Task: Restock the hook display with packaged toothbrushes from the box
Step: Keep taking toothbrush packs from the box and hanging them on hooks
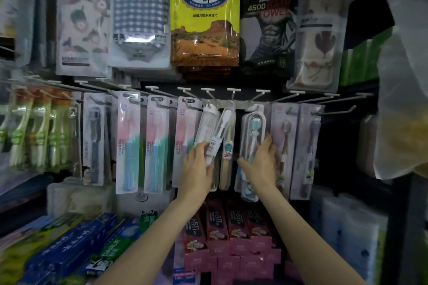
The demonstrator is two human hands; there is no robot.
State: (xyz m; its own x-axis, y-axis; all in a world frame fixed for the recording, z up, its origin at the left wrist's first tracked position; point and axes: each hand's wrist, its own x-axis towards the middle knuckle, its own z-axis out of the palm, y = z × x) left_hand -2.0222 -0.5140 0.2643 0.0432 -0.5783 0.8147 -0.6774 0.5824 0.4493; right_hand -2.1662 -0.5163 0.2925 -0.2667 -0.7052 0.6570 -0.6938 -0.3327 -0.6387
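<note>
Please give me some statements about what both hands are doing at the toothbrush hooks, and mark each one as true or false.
1. The left hand holds a clear toothbrush pack with a white brush inside. True.
2. The right hand hangs free and touches nothing. False: it grips a clear pack with a teal-headed brush.
3. The yellow bag hangs above the toothbrush row. True.
4. The pack in the left hand hangs straight down. False: it is tilted, its bottom towards the left.
5. Red toothpaste boxes stand on the shelf below the hands. True.
6. Both hands hold the same pack. False: each holds its own.
</note>
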